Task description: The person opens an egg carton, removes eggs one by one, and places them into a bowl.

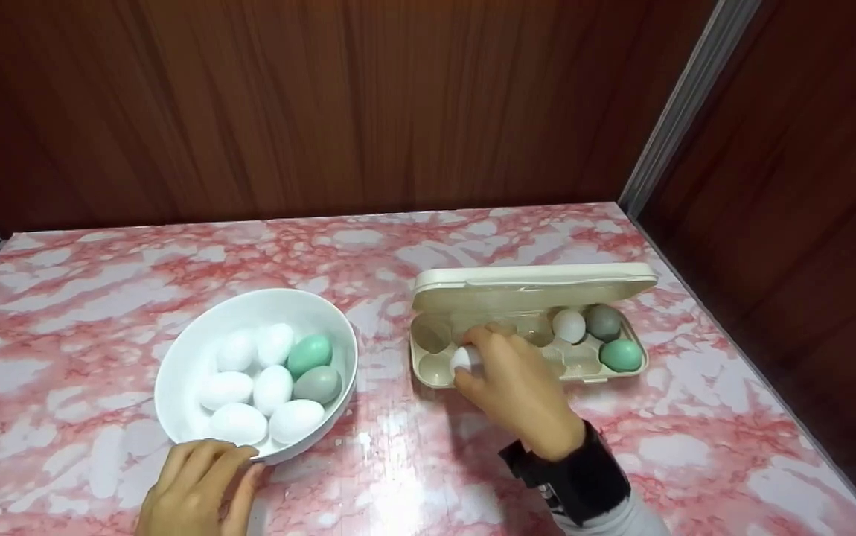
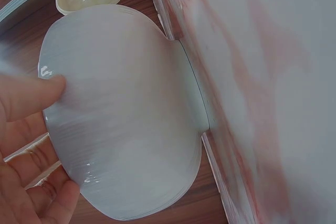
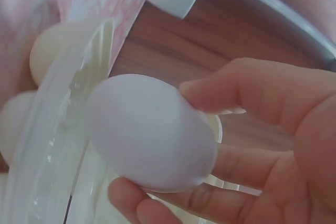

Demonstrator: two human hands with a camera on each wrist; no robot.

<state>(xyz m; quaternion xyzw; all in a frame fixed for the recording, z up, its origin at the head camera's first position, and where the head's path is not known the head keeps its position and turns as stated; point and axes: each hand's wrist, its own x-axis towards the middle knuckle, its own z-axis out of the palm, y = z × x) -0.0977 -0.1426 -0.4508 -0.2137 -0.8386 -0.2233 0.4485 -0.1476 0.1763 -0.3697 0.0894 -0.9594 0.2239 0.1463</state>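
My left hand (image 1: 193, 491) grips the near rim of a white bowl (image 1: 188, 357), its thumb against the bowl's outside (image 2: 126, 114) in the left wrist view. Inside the bowl lie several white eggs (image 1: 273, 390), one green egg (image 1: 310, 355) and one grey egg (image 1: 318, 385). Over the left part of an egg carton (image 1: 536, 298), my right hand (image 1: 521, 387) holds a white egg (image 3: 152, 132) between thumb and fingers. At the carton's right end sit a pale egg (image 1: 569, 326), a dark grey egg (image 1: 604, 322) and another green egg (image 1: 621, 356). My right hand hides some middle cups.
The carton's lid (image 1: 536, 277) stands raised along the back. Bowl and carton rest apart on a red-and-white marbled table (image 1: 391, 246). Brown wood-grain panels (image 1: 309, 112) rise behind and on the right, joined by a metal corner post (image 1: 685, 112).
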